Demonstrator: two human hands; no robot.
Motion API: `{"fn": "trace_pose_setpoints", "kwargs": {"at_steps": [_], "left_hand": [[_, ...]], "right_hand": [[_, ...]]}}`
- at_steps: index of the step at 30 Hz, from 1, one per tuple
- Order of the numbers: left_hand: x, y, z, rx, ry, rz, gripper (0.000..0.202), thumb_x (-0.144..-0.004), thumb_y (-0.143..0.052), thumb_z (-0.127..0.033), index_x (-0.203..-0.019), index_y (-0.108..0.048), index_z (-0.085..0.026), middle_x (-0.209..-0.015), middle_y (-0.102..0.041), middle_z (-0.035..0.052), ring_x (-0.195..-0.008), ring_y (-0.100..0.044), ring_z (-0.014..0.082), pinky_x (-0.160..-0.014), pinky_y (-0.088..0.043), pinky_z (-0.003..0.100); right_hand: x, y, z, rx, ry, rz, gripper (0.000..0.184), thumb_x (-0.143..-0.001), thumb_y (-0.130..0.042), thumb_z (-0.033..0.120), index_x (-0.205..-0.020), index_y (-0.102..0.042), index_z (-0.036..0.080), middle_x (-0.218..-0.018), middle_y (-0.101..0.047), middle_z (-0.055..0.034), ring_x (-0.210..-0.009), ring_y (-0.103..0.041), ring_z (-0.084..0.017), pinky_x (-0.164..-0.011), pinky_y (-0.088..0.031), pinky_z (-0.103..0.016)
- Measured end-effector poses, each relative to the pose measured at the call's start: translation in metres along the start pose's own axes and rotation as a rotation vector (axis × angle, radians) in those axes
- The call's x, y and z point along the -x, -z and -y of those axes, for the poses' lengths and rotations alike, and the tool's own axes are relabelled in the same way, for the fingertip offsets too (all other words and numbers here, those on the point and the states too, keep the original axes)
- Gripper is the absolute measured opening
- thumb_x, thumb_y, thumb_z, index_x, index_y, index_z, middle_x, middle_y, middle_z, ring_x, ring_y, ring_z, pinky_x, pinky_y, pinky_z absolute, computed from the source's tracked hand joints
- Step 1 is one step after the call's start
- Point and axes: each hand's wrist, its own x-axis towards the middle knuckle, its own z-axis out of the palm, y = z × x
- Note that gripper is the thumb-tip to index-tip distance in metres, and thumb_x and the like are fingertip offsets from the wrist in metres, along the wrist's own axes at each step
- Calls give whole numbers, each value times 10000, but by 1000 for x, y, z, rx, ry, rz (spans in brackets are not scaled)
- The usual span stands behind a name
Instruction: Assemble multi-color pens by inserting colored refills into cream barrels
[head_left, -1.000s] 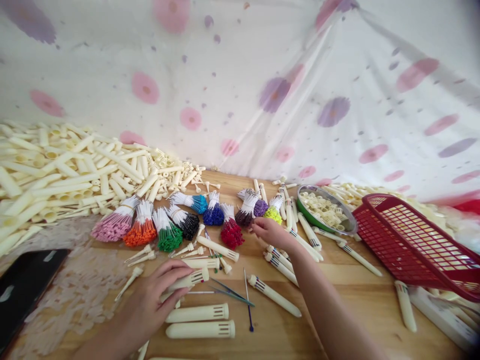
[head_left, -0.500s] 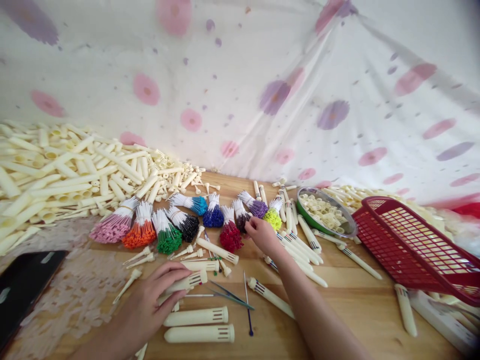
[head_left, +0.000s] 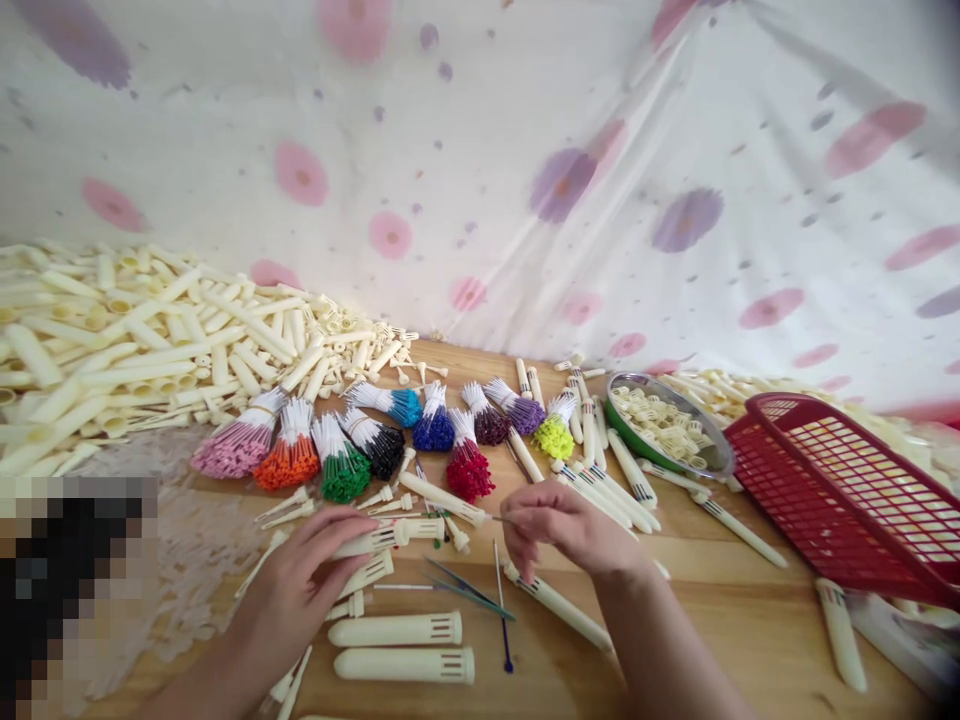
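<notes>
My left hand (head_left: 300, 590) grips a cream slotted pen barrel (head_left: 375, 541) low over the wooden table (head_left: 735, 620). My right hand (head_left: 562, 528) is closed in a pinch on a thin refill (head_left: 496, 518) whose tip points left toward the barrel's end. Behind the hands lie banded bundles of coloured refills: pink (head_left: 236, 440), orange (head_left: 289, 455), green (head_left: 339, 465), black (head_left: 375, 445), blue (head_left: 433, 422), red (head_left: 466, 462), purple (head_left: 517, 408) and yellow-green (head_left: 555, 430).
A heap of cream barrels (head_left: 120, 350) fills the back left. Loose barrels (head_left: 401, 630) and thin refills (head_left: 501, 610) lie in front. A green bowl of small rings (head_left: 667, 420) and a red mesh basket (head_left: 847, 490) stand on the right. A flowered sheet (head_left: 525, 150) hangs behind.
My right hand drew back from the refill bundles toward me, now pinching one thin refill near the barrel. My left hand lifted the barrel slightly toward it.
</notes>
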Motion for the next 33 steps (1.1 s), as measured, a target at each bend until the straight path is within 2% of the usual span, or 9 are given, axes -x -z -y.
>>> {"fn": "trace_pose_setpoints", "kwargs": {"at_steps": [4, 10, 13, 20, 27, 33], "left_hand": [[1, 0, 2, 11, -21, -4, 220, -866, -534, -282, -1063, -630, -279, -1020, -671, 4, -948, -641, 146, -844, -510, 225], [1, 0, 0, 39, -48, 9, 221, -859, -552, -262, -1067, -624, -282, -1024, -666, 1, -964, -633, 140, -854, -501, 211], [-2, 2, -3, 49, -62, 9, 216, -859, -553, -256, -1061, -626, -281, -1007, -671, 2, -948, -639, 138, -840, -509, 209], [-5, 5, -9, 66, -57, 16, 226, -861, -549, -262, -1070, -632, -284, -992, -691, 9, -924, -658, 149, -813, -532, 229], [-3, 6, -11, 56, -105, 98, 249, -871, -539, -254, -1105, -620, -282, -1035, -679, 13, -954, -650, 143, -830, -518, 214], [-4, 6, -12, 56, -143, 106, 246, -878, -528, -233, -1104, -621, -261, -1028, -679, 21, -956, -648, 137, -837, -511, 198]], "right_hand": [[-6, -9, -10, -179, -74, 80, 300, -791, -518, 262, -517, -459, 155, -471, -491, 29, -403, -530, -82, -403, -355, -184], [-17, -14, -20, -355, -82, 118, 273, -746, -536, 239, -498, -463, 149, -441, -455, 44, -389, -541, -93, -362, -367, -170], [-18, -15, -24, -370, -81, 155, 266, -742, -520, 220, -493, -464, 148, -437, -457, 40, -389, -547, -95, -346, -355, -159], [-17, -12, -25, -472, -82, 187, 323, -742, -506, 196, -460, -350, 185, -422, -446, 43, -338, -495, -80, -316, -330, -157], [-21, -19, -28, -532, -99, 177, 299, -710, -513, 180, -449, -366, 184, -412, -444, 42, -340, -476, -80, -311, -378, -159], [-24, -25, -29, -574, -138, 217, 316, -692, -549, 211, -439, -363, 182, -402, -437, 50, -337, -475, -78, -307, -370, -154]]}}
